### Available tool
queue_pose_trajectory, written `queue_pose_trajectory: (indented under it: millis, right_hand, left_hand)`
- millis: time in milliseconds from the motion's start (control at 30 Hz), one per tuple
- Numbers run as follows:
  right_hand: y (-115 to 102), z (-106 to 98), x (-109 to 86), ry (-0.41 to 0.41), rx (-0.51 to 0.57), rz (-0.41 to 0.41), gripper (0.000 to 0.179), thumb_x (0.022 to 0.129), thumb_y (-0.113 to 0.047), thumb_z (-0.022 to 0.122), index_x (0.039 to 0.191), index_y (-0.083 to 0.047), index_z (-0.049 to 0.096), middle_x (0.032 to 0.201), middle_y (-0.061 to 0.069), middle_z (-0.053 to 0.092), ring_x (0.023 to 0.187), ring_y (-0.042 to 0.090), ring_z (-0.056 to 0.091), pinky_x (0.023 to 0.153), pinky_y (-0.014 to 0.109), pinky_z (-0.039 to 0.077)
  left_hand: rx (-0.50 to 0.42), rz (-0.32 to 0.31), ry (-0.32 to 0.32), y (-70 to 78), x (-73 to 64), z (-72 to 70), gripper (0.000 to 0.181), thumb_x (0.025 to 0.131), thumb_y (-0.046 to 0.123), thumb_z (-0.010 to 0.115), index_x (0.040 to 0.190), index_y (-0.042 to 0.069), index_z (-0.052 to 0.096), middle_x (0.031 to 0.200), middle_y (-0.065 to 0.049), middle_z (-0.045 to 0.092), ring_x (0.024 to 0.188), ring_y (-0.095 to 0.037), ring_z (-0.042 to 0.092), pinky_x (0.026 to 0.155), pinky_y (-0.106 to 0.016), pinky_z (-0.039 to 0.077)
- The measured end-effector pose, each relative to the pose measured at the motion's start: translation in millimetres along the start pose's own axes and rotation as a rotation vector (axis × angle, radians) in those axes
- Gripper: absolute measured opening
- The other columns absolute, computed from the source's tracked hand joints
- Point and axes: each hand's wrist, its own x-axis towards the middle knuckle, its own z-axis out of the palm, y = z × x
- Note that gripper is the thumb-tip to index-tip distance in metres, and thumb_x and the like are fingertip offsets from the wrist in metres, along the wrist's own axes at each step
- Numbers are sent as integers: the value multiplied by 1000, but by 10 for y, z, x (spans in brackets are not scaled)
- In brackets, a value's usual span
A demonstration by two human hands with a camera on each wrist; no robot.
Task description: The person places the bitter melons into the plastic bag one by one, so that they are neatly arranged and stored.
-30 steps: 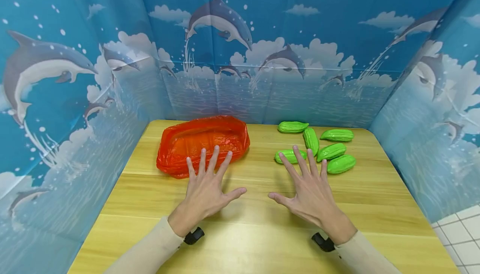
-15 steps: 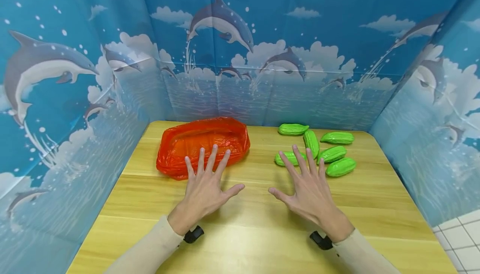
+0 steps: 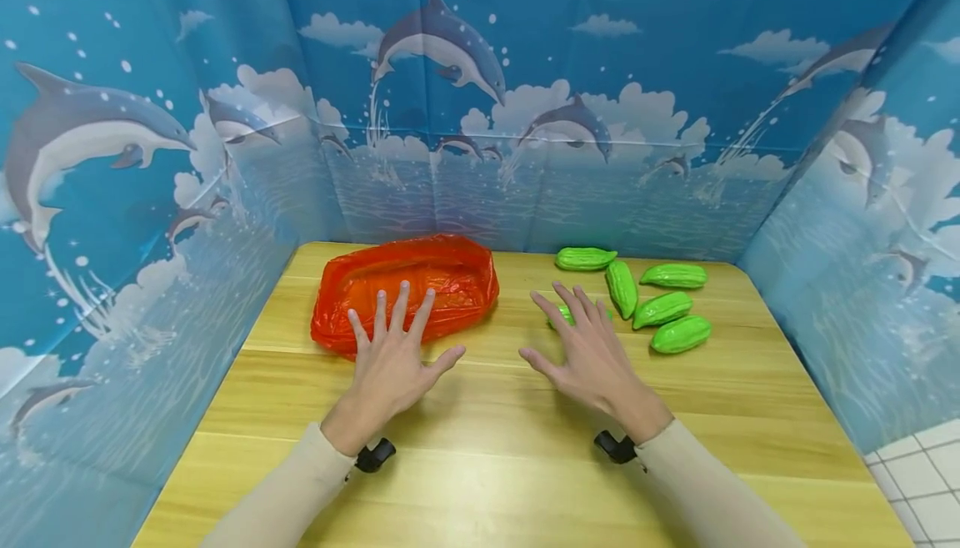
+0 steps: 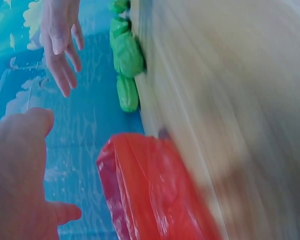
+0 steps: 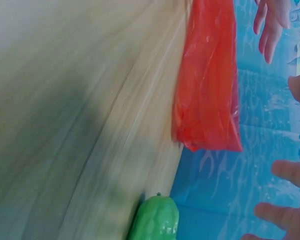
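Observation:
A red plastic bag [image 3: 468, 310] stands spread open on the table's left side, its mouth facing up. Over its near edge, my left hand [image 3: 392, 371] is held with fingers spread, holding nothing. To the right lie several green bitter melons [image 3: 663, 309], loosely grouped at the table's back. My right hand [image 3: 596, 364] hovers nearest the leftmost bitter melon [image 3: 564, 315], partly covering it from the head view; its fingers are spread and grip nothing. In the right wrist view one bitter melon [image 5: 156, 220] shows below the bag [image 5: 207, 85].
Under everything is a light wooden table [image 3: 480, 465]. A blue dolphin-printed curtain [image 3: 540, 189] closes off the back and both sides. White floor tiles [image 3: 922, 465] show at the lower right. Each wrist wears a black camera mount [image 3: 375, 454].
Both hands have shifted left, and the right hand has come further over the leftmost bitter melon. The bag and bitter melons stay where they were.

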Motion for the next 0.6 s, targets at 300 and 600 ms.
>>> queue_pose_trajectory:
  millis: [300,600]
  right_hand:
    - [18,111,252,11,37,-39,88,111,-69,66,184,-28,39,189,20,38,172,54,39,140,81,29]
    - [-54,163,487,-23,82,-49,84,113,-69,64,182,-26,43,186,20,41,170,52,43,142,77,29]
  left_hand:
    - [-60,-77,1,-232,94,-46,106,107,89,51,189,29,22,199,-17,2,181,-59,2,134,-94,-10]
    - [-52,-141,19,-496,173,-106,101,112,79,51,190,22,19,197,-25,5,179,-65,6,131,-98,-8]
